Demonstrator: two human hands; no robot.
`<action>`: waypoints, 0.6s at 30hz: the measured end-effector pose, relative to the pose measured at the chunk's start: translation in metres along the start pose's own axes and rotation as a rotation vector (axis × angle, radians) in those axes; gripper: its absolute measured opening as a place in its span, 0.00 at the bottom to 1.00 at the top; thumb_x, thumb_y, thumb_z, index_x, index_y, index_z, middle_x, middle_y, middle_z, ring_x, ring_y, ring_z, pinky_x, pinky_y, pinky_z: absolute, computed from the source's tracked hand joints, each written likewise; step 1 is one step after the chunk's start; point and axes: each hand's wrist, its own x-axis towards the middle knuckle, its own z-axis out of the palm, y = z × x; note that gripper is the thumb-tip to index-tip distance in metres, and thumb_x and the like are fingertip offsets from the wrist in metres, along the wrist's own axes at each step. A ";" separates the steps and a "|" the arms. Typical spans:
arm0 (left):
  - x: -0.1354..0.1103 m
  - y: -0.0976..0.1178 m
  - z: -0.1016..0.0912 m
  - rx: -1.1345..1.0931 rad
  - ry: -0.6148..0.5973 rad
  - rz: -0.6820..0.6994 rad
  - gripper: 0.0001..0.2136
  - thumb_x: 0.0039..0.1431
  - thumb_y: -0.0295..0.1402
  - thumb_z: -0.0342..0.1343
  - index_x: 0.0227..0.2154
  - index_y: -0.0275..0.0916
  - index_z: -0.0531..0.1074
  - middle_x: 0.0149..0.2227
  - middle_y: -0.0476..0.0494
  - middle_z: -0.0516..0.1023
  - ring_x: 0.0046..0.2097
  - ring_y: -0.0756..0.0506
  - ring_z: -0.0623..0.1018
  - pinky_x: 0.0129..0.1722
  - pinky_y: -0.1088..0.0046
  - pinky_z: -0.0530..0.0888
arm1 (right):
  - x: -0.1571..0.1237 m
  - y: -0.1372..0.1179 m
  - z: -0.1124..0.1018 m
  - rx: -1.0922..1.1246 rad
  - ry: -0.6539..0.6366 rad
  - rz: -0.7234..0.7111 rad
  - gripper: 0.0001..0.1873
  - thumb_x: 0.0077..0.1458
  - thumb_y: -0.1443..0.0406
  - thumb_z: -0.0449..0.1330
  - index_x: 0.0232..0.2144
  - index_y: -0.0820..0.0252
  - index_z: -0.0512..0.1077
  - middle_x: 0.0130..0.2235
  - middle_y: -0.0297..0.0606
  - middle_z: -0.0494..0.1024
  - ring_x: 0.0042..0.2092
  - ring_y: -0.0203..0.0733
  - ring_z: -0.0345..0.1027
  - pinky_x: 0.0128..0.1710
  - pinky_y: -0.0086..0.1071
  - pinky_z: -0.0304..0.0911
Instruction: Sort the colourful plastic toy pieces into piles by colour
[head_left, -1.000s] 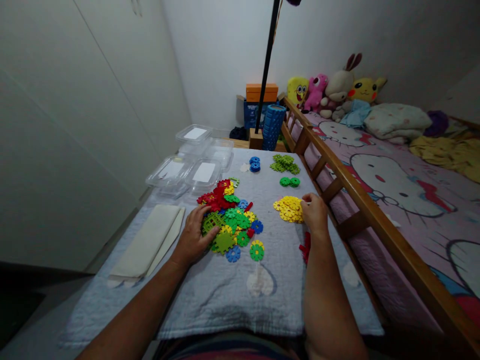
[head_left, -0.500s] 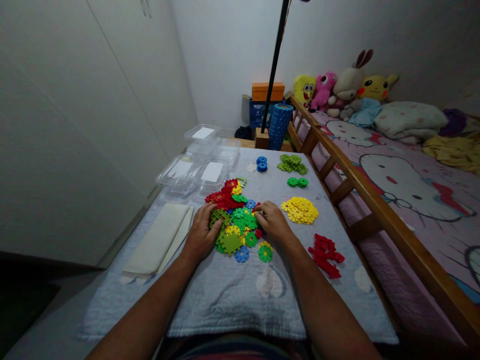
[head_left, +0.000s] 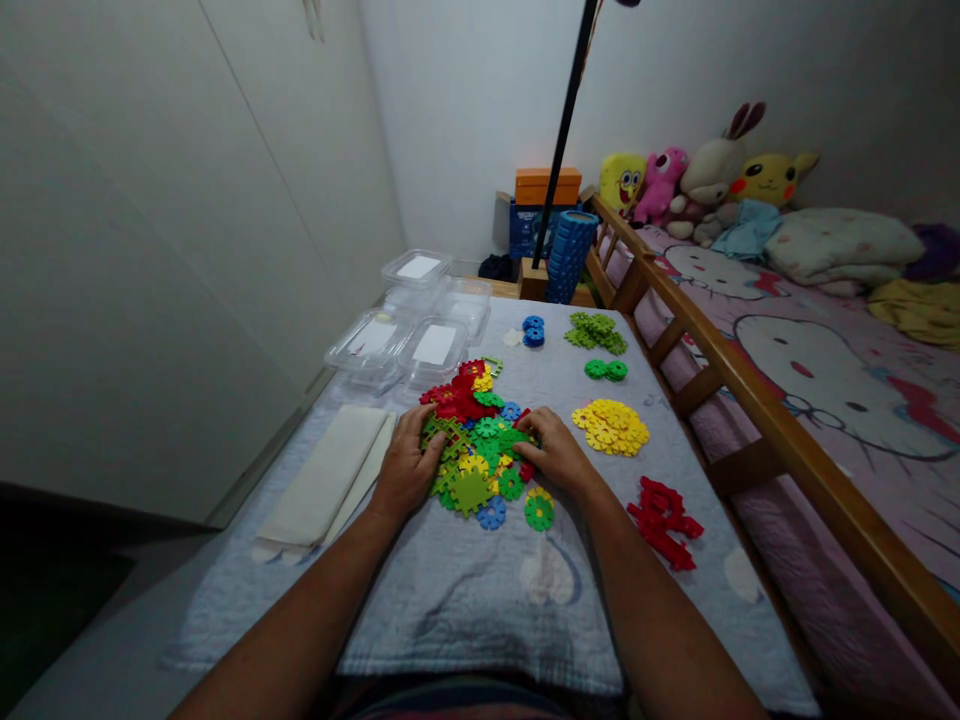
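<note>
A mixed heap of plastic interlocking building discs (head_left: pixel 489 435) in green, yellow, blue and red lies mid-table. My left hand (head_left: pixel 409 460) curls around the heap's left side, thumb and fingers closed about olive-green square lattice pieces (head_left: pixel 444 436). At the right side, my right hand (head_left: pixel 553 448) has its thumb and fingers closed on a green disc (head_left: pixel 512 441); its fingertips partly cover red pieces there. An olive toothed disc (head_left: pixel 471 492) lies at the front of the heap. Near it are a blue disc (head_left: pixel 491 513) and a green-and-yellow pair (head_left: pixel 538 509).
Sorted piles line the right: blue discs (head_left: pixel 533 331), olive pieces (head_left: pixel 596 332), green discs (head_left: pixel 606 370), yellow discs (head_left: pixel 611 427) and red connectors (head_left: pixel 664 522). Clear plastic boxes (head_left: pixel 433 345) and a folded cream cloth (head_left: pixel 326 475) are at left. A wooden bed rail (head_left: pixel 739 430) borders the table.
The whole view has shifted slightly to the right. By my right thumb, a green disc now stands tilted against the fingers. My left hand stays at the olive-green pieces.
</note>
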 end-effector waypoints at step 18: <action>0.003 0.000 0.000 -0.036 0.006 -0.064 0.17 0.66 0.39 0.45 0.53 0.40 0.69 0.54 0.38 0.73 0.59 0.39 0.72 0.63 0.54 0.67 | 0.001 0.011 -0.003 0.163 0.179 0.121 0.10 0.54 0.62 0.60 0.33 0.55 0.82 0.33 0.36 0.74 0.36 0.39 0.68 0.40 0.34 0.63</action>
